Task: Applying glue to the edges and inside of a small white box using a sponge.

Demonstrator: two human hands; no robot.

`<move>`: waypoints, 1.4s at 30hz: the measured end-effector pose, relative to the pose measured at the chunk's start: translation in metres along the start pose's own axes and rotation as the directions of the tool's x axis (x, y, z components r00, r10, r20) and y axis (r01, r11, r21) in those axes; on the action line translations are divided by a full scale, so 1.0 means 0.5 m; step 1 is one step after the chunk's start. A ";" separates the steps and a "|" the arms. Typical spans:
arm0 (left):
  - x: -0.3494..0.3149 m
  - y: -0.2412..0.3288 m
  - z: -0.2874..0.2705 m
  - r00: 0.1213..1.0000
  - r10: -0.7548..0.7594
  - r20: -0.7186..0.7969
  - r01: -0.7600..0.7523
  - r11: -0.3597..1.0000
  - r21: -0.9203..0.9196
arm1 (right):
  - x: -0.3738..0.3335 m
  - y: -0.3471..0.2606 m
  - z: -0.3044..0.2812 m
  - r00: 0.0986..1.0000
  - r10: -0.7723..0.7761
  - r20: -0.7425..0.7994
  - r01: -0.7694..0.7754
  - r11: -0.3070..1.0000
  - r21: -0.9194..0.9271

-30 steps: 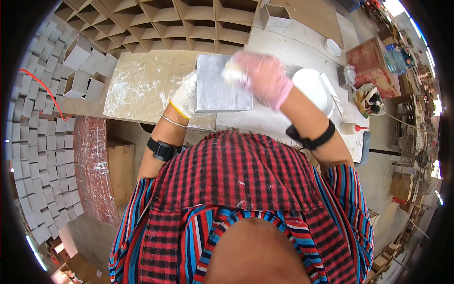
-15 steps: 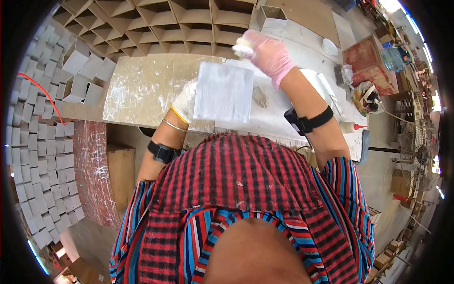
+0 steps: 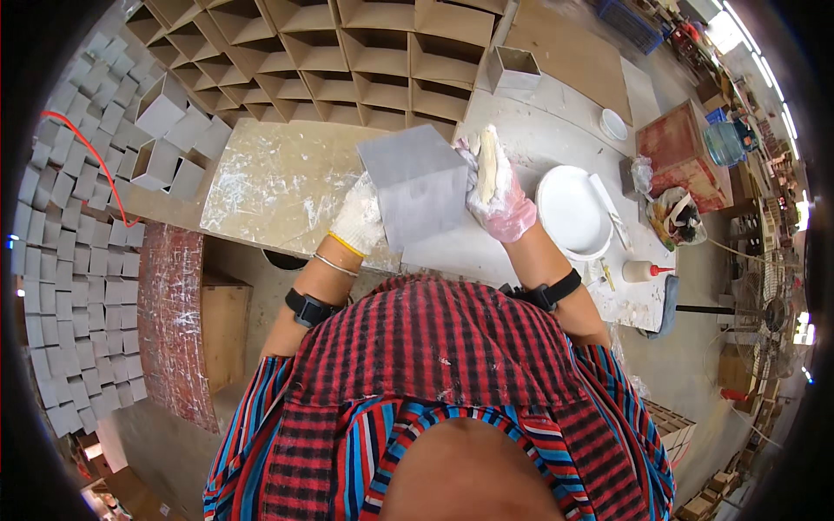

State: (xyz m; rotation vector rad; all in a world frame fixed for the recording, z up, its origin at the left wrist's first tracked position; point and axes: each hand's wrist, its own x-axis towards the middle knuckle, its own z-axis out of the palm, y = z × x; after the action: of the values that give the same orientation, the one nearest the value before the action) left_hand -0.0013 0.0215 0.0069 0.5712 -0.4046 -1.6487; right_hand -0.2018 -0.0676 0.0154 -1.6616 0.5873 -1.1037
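Grey box (image 3: 423,191): tilted above the worktable (image 3: 287,169), near its front edge.
Left hand (image 3: 360,215): white-gloved, at the box's left side; fingers hidden, grip unclear.
Right hand (image 3: 502,201): pink-gloved, beside the box's right side, fingers closed round a pale pad (image 3: 488,165).
Worktop: white-smeared, bearing a white tub (image 3: 572,213).
Room: grey boxes (image 3: 82,295) stacked leftward.

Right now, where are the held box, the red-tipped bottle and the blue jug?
Held box (image 3: 426,207): head view, on the side facing the wearer.
Bottle (image 3: 638,272): head view, on its pale body.
Jug (image 3: 724,144): head view, on its side wall.
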 end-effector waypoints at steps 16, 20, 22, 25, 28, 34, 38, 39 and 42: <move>0.004 0.026 0.064 0.956 0.157 0.249 -0.274 0.785 0.556 | 0.007 -0.150 0.012 0.851 -0.226 0.473 0.490 0.664 -0.565; 0.001 0.023 0.073 0.986 -0.149 -0.069 0.156 0.981 0.115 | 0.086 -0.183 0.006 0.920 -0.175 0.351 0.389 0.287 -0.876; 0.000 0.018 0.072 0.978 -0.128 -0.166 0.154 0.975 0.159 | 0.097 -0.194 0.006 0.988 -0.046 0.150 0.153 0.471 -0.869; 0.004 0.020 0.062 0.989 -0.121 -0.087 0.125 0.991 0.048 | 0.079 -0.195 0.013 0.981 0.017 0.192 0.141 0.616 -0.775; 0.007 0.032 0.054 0.992 -0.129 -0.004 0.129 0.992 -0.006 | 0.053 -0.183 0.018 0.828 0.166 0.536 0.387 0.523 -0.759; 0.003 0.031 0.061 0.980 -0.118 -0.162 0.140 0.982 0.130 | 0.084 -0.165 -0.003 0.985 0.064 0.162 0.108 0.507 -0.855; 0.003 0.042 0.050 0.993 -0.118 0.010 0.118 0.993 -0.021 | 0.048 -0.159 -0.005 0.807 -0.181 0.562 0.556 0.552 -0.621; 0.002 0.043 0.045 0.991 -0.134 -0.010 0.133 0.989 -0.066 | 0.043 -0.154 -0.007 0.835 -0.224 0.503 0.543 0.483 -0.687; 0.005 0.036 0.034 0.987 -0.154 -0.049 0.156 0.986 0.057 | 0.045 -0.142 -0.014 0.904 -0.103 0.415 0.417 0.424 -0.804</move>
State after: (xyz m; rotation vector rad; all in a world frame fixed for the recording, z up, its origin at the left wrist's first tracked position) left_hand 0.0033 0.0152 0.0303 0.6982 -0.3865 -1.7739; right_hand -0.2065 -0.0628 0.0901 -2.8943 0.7744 -0.7038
